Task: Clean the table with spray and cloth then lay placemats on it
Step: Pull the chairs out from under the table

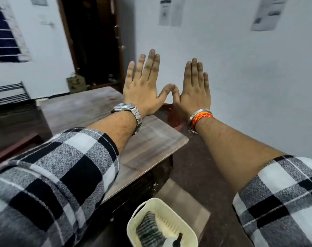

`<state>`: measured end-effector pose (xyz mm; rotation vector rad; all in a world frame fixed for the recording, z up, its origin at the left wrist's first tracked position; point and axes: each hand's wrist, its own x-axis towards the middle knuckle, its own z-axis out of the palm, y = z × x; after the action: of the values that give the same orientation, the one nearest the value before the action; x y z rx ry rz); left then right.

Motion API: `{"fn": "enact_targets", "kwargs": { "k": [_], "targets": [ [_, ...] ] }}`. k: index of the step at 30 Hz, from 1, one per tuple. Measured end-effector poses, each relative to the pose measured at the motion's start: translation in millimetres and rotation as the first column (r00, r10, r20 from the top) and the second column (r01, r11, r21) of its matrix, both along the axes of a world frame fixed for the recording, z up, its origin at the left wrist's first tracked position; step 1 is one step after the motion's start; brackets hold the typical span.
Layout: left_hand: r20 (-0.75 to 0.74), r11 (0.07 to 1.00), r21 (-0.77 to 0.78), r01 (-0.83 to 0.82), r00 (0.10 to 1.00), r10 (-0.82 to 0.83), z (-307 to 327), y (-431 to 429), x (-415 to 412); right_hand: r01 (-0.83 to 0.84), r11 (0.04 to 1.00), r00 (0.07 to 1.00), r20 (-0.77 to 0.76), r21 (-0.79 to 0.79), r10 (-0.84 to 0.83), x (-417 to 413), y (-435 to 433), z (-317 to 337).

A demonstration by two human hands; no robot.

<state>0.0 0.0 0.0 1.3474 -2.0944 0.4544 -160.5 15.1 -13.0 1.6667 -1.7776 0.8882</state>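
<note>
Both hands are up at frame centre, backs to the camera. Left hand [142,90] is flat with its fingers straight and slightly spread. Right hand [196,93] is flat with its fingers straight and close together. The thumb tips touch, making a triangle gap between the hands. Neither hand holds anything.

Metal watch [128,111] on the left wrist; steel bangle [199,113] plus orange thread on the right. Checked sleeves are rolled up on both arms.

Wooden table [151,139] runs from centre to left of frame, under the left forearm.

Cream basket [133,220] sits at bottom centre, just beside the table's near corner. Inside it are a folded striped fabric [148,229] and a spray bottle [177,240] with a dark nozzle, only partly in view. Can't tell whether the fabric is the cloth or a placemat.

Dark doorway [91,41] at upper centre-left.
</note>
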Motion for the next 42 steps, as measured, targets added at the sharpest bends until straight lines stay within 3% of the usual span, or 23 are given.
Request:
{"fn": "enact_targets", "kwargs": {
  "k": [6, 14, 22, 32, 42],
  "targets": [
    [-0.008, 0.98, 0.069, -0.185, 0.983, 0.186, -52.8, 20.3, 138.4, -0.205, 0.971, 0.977, -0.032, 0.124, 0.21, 136.2, 3.8, -44.1],
    [0.118, 0.926, 0.165, -0.34, 0.939, 0.324, -116.8, 75.2, 345.7, -0.346, 0.916, 0.937, 0.018, 0.203, 0.35, 343.7, 35.4, -99.5],
    [0.131, 0.847, 0.267, -0.459, 0.888, 0.44, -158.6, 123.1, 512.4, -0.462, 0.823, 0.881, 0.064, 0.331, 0.469, 511.3, 64.7, -146.9],
    [0.142, 0.76, 0.37, -0.535, 0.841, 0.523, -203.7, 111.2, 624.5, -0.553, 0.701, 0.81, 0.093, 0.451, 0.579, 630.7, 45.8, -200.1],
    [0.221, 0.734, 0.38, -0.563, 0.826, 0.519, -226.2, 48.7, 703.0, -0.567, 0.651, 0.792, 0.119, 0.504, 0.598, 711.3, -14.8, -225.4]
  ]
}}
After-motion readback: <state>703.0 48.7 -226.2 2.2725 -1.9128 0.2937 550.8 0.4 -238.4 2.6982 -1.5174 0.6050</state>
